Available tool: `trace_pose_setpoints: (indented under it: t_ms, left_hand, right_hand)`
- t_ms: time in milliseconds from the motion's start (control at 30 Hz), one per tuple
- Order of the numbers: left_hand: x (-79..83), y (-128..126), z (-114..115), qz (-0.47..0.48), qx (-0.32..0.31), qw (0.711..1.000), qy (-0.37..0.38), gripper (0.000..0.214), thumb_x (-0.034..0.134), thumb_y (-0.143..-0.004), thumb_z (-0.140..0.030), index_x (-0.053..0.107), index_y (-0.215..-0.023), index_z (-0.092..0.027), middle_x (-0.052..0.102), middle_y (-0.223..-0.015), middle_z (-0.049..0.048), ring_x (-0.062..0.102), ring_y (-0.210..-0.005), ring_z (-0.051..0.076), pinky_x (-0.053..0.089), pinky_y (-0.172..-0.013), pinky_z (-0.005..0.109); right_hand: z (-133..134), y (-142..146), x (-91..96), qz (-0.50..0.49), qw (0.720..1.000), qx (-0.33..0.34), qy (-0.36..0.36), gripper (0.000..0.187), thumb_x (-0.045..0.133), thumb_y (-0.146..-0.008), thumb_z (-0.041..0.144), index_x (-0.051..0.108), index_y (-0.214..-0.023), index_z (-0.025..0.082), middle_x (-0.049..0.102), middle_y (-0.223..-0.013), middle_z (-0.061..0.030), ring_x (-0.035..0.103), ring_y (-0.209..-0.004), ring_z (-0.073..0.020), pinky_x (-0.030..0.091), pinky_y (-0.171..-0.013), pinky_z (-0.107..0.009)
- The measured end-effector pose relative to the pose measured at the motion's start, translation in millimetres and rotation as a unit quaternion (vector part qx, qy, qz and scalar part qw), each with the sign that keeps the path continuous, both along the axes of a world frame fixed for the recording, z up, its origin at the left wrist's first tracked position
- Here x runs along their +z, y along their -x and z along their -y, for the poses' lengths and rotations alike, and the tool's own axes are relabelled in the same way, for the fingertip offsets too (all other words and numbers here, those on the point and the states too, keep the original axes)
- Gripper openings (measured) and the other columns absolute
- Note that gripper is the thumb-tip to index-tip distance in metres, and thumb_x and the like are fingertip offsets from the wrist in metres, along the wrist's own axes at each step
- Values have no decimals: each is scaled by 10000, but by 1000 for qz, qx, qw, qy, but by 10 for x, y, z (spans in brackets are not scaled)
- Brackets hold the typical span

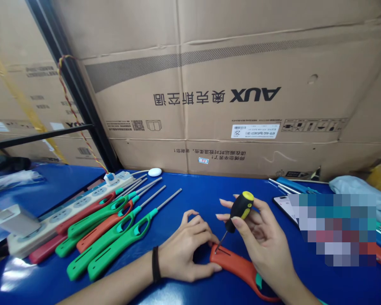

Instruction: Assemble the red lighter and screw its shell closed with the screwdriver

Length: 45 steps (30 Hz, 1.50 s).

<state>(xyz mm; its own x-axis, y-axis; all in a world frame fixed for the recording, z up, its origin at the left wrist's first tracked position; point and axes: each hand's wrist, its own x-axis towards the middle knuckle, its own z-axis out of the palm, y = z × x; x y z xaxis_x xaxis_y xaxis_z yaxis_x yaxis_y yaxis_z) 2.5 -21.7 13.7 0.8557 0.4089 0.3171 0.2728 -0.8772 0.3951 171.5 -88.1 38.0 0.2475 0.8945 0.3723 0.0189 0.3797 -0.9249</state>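
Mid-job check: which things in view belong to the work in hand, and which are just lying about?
In the job:
Screwdriver, in the right hand
Orange lighter, held by the left hand
Probably the row of similar lighters

Lying about:
Phone
Power strip
White charger
Cardboard behind

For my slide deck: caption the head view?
Right hand holds a screwdriver to an orange lighter gripped by the left hand.
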Motion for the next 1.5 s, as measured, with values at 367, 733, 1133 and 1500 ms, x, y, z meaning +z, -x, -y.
trace_pose_setpoints:
  t_ms: [367,733,1133,1500]
  left_hand:
    - [8,-3,9,-2,0,1000,-7,311,657,-756,-425,569,-946,-194,610,-875,11,512,-840,178,234,-948,399]
    - [-13,-1,1,-2,0,1000,-11,324,660,-745,-441,569,-936,-195,610,-879,11,507,-844,184,236,-933,394]
    - [-28,-8,-9,-11,-7,1000,2,316,640,-765,-441,589,-961,-199,615,-902,28,520,-885,204,242,-939,397]
    - [0,9,30,-5,17,1000,4,333,625,-767,-476,601,-954,-201,636,-942,57,523,-913,237,273,-941,439]
  right_hand:
    - [-12,-27,-40,15,1000,23,5,317,589,-855,349,449,-1125,262,677,-1115,-71,692,-899,-211,576,-785,-338]
    - [1,0,-26,28,999,18,2,293,587,-854,334,469,-1113,267,680,-1114,-56,690,-900,-185,569,-795,-299]
    - [30,108,12,-17,996,71,-53,185,569,-863,262,389,-905,280,628,-937,13,627,-816,-129,528,-771,-298]
    - [-174,276,227,-100,980,170,15,198,571,-854,424,465,-931,276,498,-967,15,490,-694,-102,465,-676,-249]
